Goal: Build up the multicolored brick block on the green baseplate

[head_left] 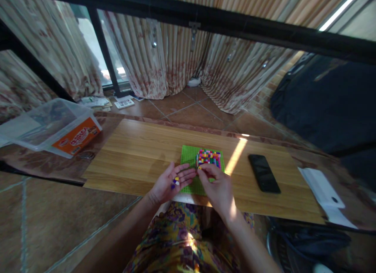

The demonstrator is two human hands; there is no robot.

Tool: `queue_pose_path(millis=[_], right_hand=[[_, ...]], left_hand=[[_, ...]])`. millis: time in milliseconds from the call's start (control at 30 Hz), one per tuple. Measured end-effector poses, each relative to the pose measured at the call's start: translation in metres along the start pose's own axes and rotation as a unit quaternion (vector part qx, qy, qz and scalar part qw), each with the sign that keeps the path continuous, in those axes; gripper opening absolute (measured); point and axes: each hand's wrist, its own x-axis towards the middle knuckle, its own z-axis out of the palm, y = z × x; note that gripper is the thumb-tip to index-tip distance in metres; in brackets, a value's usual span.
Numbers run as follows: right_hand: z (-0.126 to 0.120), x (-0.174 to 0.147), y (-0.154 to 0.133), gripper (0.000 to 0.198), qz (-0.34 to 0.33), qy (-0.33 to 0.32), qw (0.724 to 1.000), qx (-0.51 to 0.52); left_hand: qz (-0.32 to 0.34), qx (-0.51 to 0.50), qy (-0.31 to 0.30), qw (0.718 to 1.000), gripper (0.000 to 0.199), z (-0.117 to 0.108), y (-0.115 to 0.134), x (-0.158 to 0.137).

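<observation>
My left hand (173, 182) lies palm up, its fingers stretched out flat over the near left part of a green studded baseplate (188, 151). A few tiny toy bricks (176, 181), yellow, white and purple, rest loose on the palm. My right hand (217, 187) is closed in a pinch on a tiny yellow brick (199, 168), close to the left fingertips. Beyond the right fingers, a block of multicoloured bricks (209, 155) stands on the baseplate. The right hand covers its near side.
On the wooden board (141, 147), a black phone (264, 173) lies to the right. Farther right is a white paper or packet (323, 190). A clear plastic box (55, 124) with an orange label stands at left. Curtains (182, 61) hang behind a dark bar (205, 18).
</observation>
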Motion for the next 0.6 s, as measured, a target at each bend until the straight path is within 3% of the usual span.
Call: queue_pose_path(millis=[100,200,400,600], right_hand=[[-0.016,0.014,0.017,0.016,0.029,0.072,0.997,-0.013],[-0.028,0.030,0.031,0.018,0.004,0.096,0.993,-0.071],[-0.035,0.048,0.037,0.026,-0.065,0.024,0.967,-0.245],[-0.034,0.054,0.035,0.028,-0.119,-0.032,0.942,-0.312]], left_hand=[[0.000,0.012,0.004,1.000,0.052,0.000,0.000,0.000],[-0.002,0.016,0.007,1.000,0.051,0.000,0.001,-0.001],[0.004,0.024,0.010,1.000,0.050,0.000,0.000,-0.001],[0.005,0.017,0.002,1.000,0.049,-0.001,-0.001,-0.001]])
